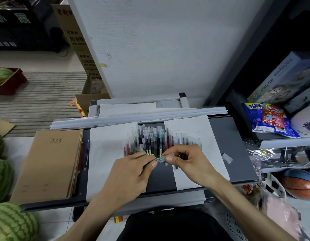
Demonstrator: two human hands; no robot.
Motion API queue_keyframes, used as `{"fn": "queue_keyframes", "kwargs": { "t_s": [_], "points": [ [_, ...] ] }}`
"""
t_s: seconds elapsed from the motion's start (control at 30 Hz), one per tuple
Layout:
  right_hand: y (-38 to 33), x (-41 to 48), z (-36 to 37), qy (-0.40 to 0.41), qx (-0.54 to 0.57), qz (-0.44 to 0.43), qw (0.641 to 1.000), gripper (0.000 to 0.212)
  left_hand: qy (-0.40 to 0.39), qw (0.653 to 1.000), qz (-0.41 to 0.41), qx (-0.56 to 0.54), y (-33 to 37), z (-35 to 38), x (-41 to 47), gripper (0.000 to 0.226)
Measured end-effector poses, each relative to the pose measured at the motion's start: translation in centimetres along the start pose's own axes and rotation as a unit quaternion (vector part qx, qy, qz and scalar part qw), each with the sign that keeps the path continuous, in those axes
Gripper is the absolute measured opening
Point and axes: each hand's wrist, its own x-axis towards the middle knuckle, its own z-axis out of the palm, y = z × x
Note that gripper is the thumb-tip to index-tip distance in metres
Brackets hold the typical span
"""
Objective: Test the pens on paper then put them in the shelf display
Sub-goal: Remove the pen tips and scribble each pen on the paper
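Watermelons [1, 178]: several, striped green, on the floor at the far left, beside the desk.

Notebooks [50, 164]: a stack with brown covers, lying flat on the left end of the desk [234, 136].

Left sheet of paper [105, 153]: white, flat on the dark desk top, just right of the notebooks.

Pile of pens [150, 140]: many slim pens with clear caps and coloured barrels, fanned across both sheets. Long axes run mostly front to back, capped ends pointing away from the person. The pile sits just beyond both hands.

Left hand [130, 173]: palm down, thumb and curled fingers pinching the left end of one pen [160, 159].

Pen: held just above the desk between the two hands, in front of the pile. Its long axis runs left to right, the right end a little higher. Which end carries the tip cannot be told because of blur.

Right hand [187, 160]: thumb and forefinger pinching the right end of the same pen, other fingers curled beneath.

Right sheet of paper [209, 133]: white, with faint scribbles near its far edge, partly under the right hand.

Cap [227, 157]: clear, lying loose at the right sheet's edge, apart from the right hand.

Shelf [286, 142]: at the far right, carrying snack bags [267, 119]. A basketball [300, 185] sits lower.
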Motion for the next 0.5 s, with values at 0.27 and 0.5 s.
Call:
{"fn": "queue_keyframes", "kwargs": {
  "t_s": [0.27, 0.5],
  "points": [
    [0.8, 0.5, 1.3, 0.066, 0.042, 0.018, 0.997, 0.019, 0.021, 1.000, -0.003, 0.008, -0.1, 2.2, 1.0, 0.041],
    [2.3, 0.2, 2.3, 0.083, 0.184, 0.042, 0.979, 0.010, 0.033, 0.990, -0.021, -0.135, -0.5, 4.6, 1.7, 0.027]
  ]
}}
